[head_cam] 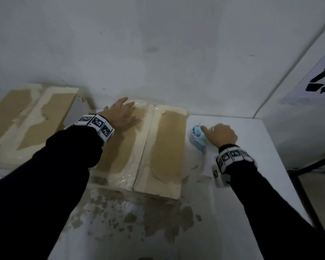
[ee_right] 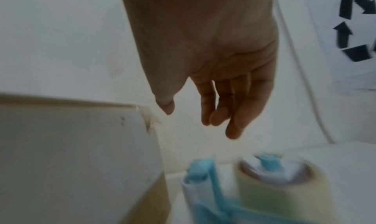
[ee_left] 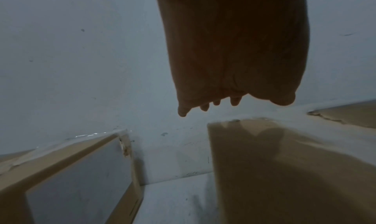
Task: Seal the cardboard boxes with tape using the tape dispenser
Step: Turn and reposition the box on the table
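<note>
A cardboard box (head_cam: 163,147) with worn, tape-covered top flaps stands closed in the middle of the white table (head_cam: 251,132). My left hand (head_cam: 129,111) lies flat with fingers spread on its left flap. From the left wrist view the left hand (ee_left: 223,102) shows straight fingers over that box (ee_left: 284,171). A blue tape dispenser (head_cam: 197,136) with a clear tape roll (ee_right: 284,193) sits just right of the box. My right hand (head_cam: 220,135) hovers over it. In the right wrist view the right hand (ee_right: 195,115) has loose fingers that hold nothing, above the dispenser (ee_right: 205,184).
A second cardboard box (head_cam: 26,119) stands at the left, separated by a narrow gap. The white wall is close behind both. A recycling sign (head_cam: 321,81) and a thin cable (head_cam: 289,62) are at the right. The table's right edge (head_cam: 278,158) drops to the floor.
</note>
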Demonstrator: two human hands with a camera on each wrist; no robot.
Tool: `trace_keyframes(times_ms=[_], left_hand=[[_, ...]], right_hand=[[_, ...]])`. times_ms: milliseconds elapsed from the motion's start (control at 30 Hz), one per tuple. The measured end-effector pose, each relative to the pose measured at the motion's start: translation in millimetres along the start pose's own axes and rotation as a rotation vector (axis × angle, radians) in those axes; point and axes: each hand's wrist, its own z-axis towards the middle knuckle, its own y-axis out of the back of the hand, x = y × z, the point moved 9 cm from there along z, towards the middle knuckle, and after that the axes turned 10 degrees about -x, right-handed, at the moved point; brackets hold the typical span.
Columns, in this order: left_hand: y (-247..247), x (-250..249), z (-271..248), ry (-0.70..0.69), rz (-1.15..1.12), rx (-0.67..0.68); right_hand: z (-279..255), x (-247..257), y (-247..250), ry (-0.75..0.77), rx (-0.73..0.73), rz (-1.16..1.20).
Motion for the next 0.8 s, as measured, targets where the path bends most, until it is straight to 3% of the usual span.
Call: trace_keyframes(times_ms=[133,300,400,533,800], left_hand=[[-2,6,11,-0.015,-0.002,-0.003],[-9,7,26,-0.100,0.091,0.030],[-21,7,31,-0.145,0.139,0.081],[-29,8,37,-0.150,0.080,0.059],[-35,7,34,-0.149,-0.054,-0.058]], right_hand=[[11,103,24,0.292,-0.082,0.205],[-10,221,-19,0.655,0.221,-0.009],[-23,244,-58,0.669,0.393,-0.155],[-26,241,-74,0.634,0.487,-0.192],[-36,265,-67,0.650,0.456,-0.148]])
